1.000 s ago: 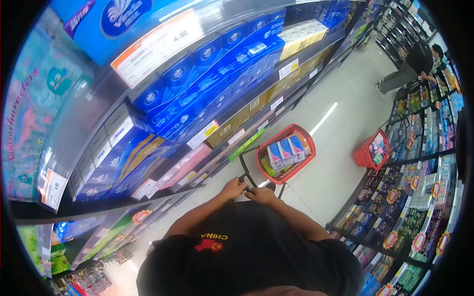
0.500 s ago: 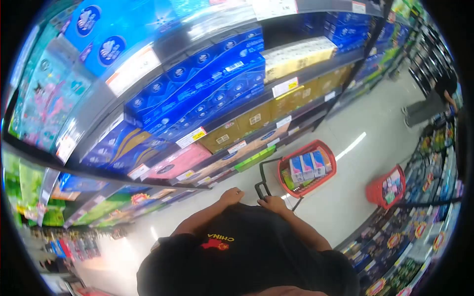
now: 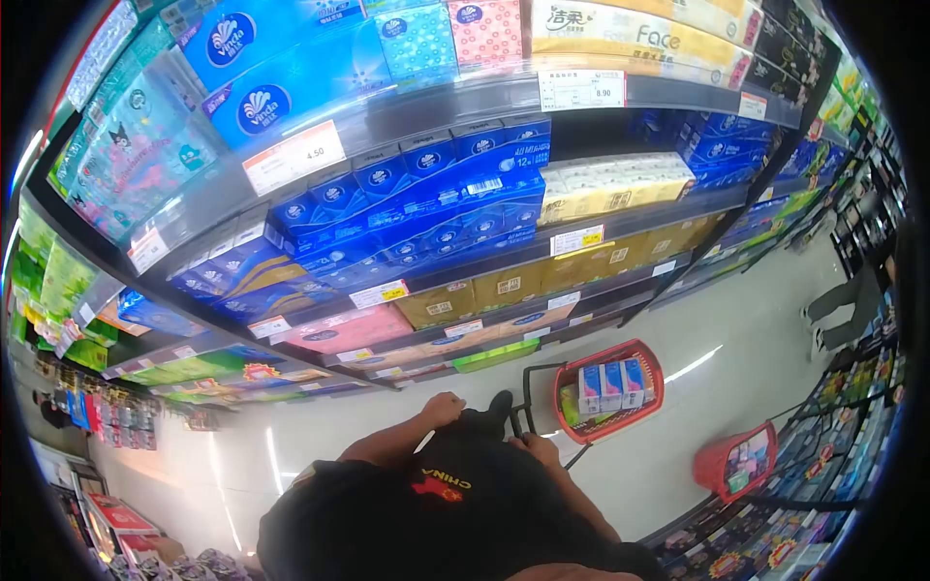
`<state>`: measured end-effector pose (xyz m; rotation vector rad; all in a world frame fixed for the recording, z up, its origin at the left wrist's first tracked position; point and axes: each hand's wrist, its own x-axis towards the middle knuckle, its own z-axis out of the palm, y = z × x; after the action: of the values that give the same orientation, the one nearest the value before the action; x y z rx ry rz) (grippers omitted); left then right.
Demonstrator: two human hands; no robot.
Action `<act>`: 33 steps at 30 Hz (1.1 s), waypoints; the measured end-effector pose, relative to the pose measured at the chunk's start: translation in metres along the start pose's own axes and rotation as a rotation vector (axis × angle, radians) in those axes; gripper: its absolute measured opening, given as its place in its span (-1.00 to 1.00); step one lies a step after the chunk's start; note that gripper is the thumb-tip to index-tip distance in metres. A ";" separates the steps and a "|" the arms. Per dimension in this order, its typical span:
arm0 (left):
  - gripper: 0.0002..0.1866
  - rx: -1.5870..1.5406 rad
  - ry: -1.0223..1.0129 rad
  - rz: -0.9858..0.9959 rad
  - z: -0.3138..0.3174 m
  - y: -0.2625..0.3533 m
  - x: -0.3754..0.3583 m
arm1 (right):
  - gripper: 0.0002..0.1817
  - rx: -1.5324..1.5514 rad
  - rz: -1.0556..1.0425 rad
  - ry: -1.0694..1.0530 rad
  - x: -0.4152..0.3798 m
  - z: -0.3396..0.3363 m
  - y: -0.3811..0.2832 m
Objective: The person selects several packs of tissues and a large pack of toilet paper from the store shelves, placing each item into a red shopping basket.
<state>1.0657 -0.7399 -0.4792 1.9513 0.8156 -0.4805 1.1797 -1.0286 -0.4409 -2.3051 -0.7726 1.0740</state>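
My right hand is closed round the black pull handle of a red shopping basket. The basket stands on the floor ahead and to the right. In it are several blue, white and pink packs side by side, with something green next to them. My left hand hangs in front of my body with curled fingers. I see nothing in it, and it touches no goods. Nearest to it are the lower shelves of tissue packs.
Shelves ahead hold blue Vinda tissue packs, a cream pack and brown packs. Price tags line the edges. A second red basket stands by the right-hand shelves. Another person's legs show at far right.
My view has shifted, showing more of the upper shelf. My right hand keeps hold of the handle. A dark shoe now shows between my hands. My left hand stays curled.
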 end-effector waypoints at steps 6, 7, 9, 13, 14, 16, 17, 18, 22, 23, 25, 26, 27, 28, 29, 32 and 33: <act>-0.57 -0.182 -0.010 -0.034 0.031 0.032 0.059 | -0.45 0.012 -0.066 0.085 0.008 -0.030 0.037; -0.57 -0.172 -0.008 -0.034 0.034 0.040 0.069 | -0.46 0.017 -0.108 0.116 0.006 -0.039 0.042; -0.57 -0.155 -0.006 -0.035 0.039 0.058 0.094 | -0.53 0.032 -0.072 0.096 0.008 -0.060 0.054; -0.55 0.037 -0.026 0.023 0.041 0.094 0.140 | -0.63 -0.013 0.011 0.076 0.025 -0.085 0.076; -0.55 0.027 -0.046 0.013 0.040 0.106 0.146 | -0.63 -0.007 0.011 0.081 0.032 -0.088 0.082; -0.55 -0.006 -0.042 0.036 0.045 0.117 0.161 | -0.58 -0.008 0.019 0.079 0.041 -0.100 0.090; -0.55 -0.011 -0.047 0.038 0.046 0.119 0.169 | -0.57 0.008 0.034 0.088 0.044 -0.103 0.093; -0.55 -0.019 -0.050 0.039 0.047 0.123 0.173 | -0.56 0.021 0.047 0.093 0.045 -0.110 0.093; -0.53 0.025 -0.066 0.016 0.047 0.128 0.180 | -0.52 0.025 0.053 0.050 0.052 -0.129 0.105; -0.53 0.040 -0.074 0.009 0.046 0.128 0.179 | -0.51 0.029 0.043 0.037 0.055 -0.131 0.111; -0.51 0.077 -0.090 0.013 0.048 0.123 0.183 | -0.50 -0.009 0.048 0.039 0.057 -0.144 0.115; -0.50 0.098 -0.042 0.019 0.052 0.119 0.185 | -0.50 -0.014 0.054 0.032 0.060 -0.149 0.121; -0.51 0.109 -0.041 0.017 0.054 0.115 0.186 | -0.50 -0.018 0.058 0.026 0.062 -0.156 0.127; -0.52 0.120 -0.037 0.013 0.055 0.114 0.187 | -0.56 0.001 0.030 0.037 0.064 -0.163 0.131; -0.52 0.131 -0.024 0.011 0.055 0.115 0.188 | -0.61 0.018 -0.006 0.049 0.067 -0.173 0.137; -0.53 0.185 -0.015 -0.063 0.064 0.122 0.192 | -0.54 0.036 -0.076 0.044 0.071 -0.202 0.161; -0.54 0.183 0.003 -0.027 0.074 0.122 0.196 | -0.47 0.037 -0.096 0.034 0.072 -0.212 0.169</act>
<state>1.2896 -0.7787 -0.5625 2.1112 0.8251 -0.5864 1.4354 -1.1422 -0.4625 -2.2255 -0.8341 0.9965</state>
